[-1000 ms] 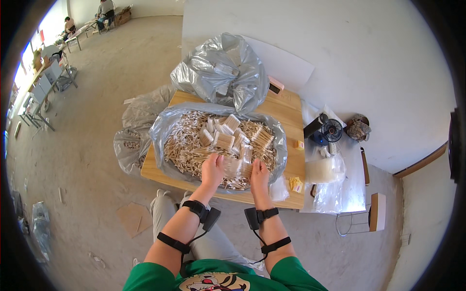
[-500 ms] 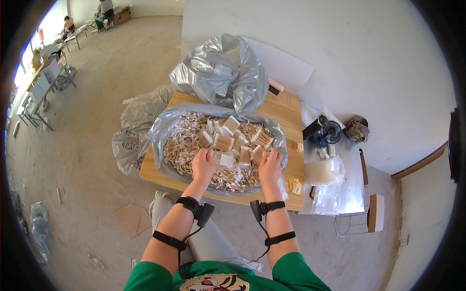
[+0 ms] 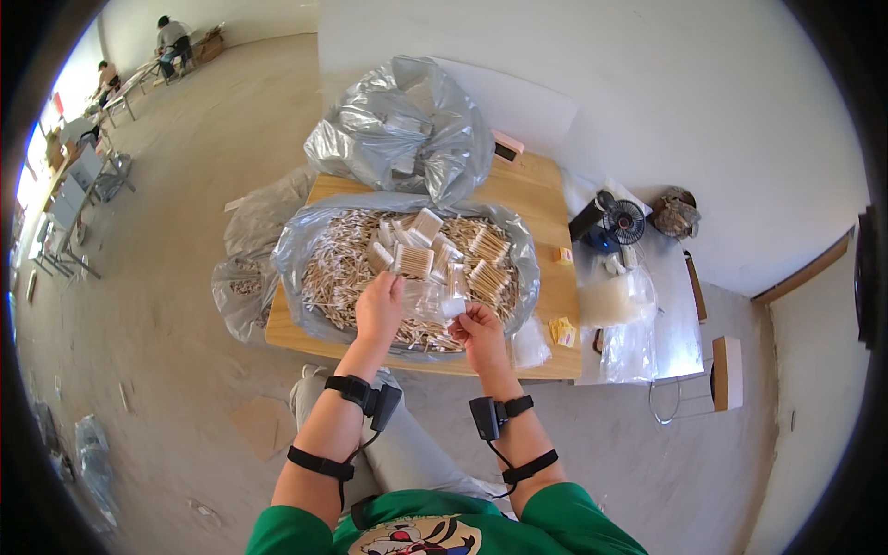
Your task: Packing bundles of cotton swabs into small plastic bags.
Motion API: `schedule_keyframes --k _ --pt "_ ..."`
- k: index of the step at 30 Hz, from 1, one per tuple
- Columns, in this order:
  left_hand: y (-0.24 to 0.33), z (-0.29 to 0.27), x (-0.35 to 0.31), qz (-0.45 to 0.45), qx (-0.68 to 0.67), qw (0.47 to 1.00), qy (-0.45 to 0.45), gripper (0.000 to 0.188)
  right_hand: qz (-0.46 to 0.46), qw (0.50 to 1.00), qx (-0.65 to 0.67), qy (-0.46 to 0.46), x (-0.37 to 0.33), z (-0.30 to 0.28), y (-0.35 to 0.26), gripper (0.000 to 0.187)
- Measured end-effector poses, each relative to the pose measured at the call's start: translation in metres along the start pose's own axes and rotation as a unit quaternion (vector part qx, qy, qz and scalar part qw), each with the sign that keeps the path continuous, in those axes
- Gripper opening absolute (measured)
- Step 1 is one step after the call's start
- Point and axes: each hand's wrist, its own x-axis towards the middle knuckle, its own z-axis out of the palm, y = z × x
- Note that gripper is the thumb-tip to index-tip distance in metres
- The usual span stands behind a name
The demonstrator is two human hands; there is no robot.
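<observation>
Between my hands a small clear plastic bag (image 3: 423, 301) with a white patch (image 3: 452, 308) at its right end is stretched over a heap of loose cotton swabs (image 3: 342, 268). My left hand (image 3: 377, 313) pinches the bag's left side. At the right end, fingers of my right hand (image 3: 485, 339) are closed on the bag by the white patch. Several packed bundles of cotton swabs (image 3: 413, 261) lie on the heap just beyond my hands. Grey plastic sheeting (image 3: 294, 242) lines the rim around the swabs.
The wooden table (image 3: 546, 213) also bears a large grey plastic bag (image 3: 398, 129), yellow packets (image 3: 561, 331) and clear bags (image 3: 531, 344). On a side surface to the right stand a black fan (image 3: 624, 222) and plastic film (image 3: 620, 301). Filled bags (image 3: 242, 296) sit left of the table.
My right hand has come left and nearer, from the swab bundles on the right to the clear bag's end. My left hand keeps its hold. The whole view has shifted slightly.
</observation>
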Motion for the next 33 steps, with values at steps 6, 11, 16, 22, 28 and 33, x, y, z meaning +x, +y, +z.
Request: schedule_keyframes --k 6,11,16,22,28,33 --pt "-0.025 0.006 -0.013 -0.073 -0.091 0.993 0.030 0.022 -0.116 0.989 -0.083 0.049 -0.031 -0.018 -0.033 0.006" --pt "-0.026 0.012 -0.023 -0.063 -0.089 0.994 0.016 0.024 -0.156 0.979 0.065 0.109 -0.054 -0.075 -0.056 0.005" --pt "-0.022 0.010 -0.029 -0.080 -0.113 0.990 0.004 0.028 -0.182 0.942 -0.077 0.270 -0.047 -0.166 -0.054 0.007" --pt "-0.006 0.014 -0.039 -0.087 -0.102 0.991 -0.028 0.026 -0.123 0.889 -0.191 0.397 -0.020 -0.237 -0.040 0.012" --pt "0.005 0.029 -0.045 -0.022 -0.099 0.994 -0.043 0.025 -0.091 0.785 -0.466 0.398 0.003 -0.270 -0.041 0.015" --pt "0.030 0.026 -0.056 -0.063 -0.134 0.984 -0.100 0.024 -0.046 0.650 -0.650 0.391 -0.012 -0.213 -0.046 0.016"
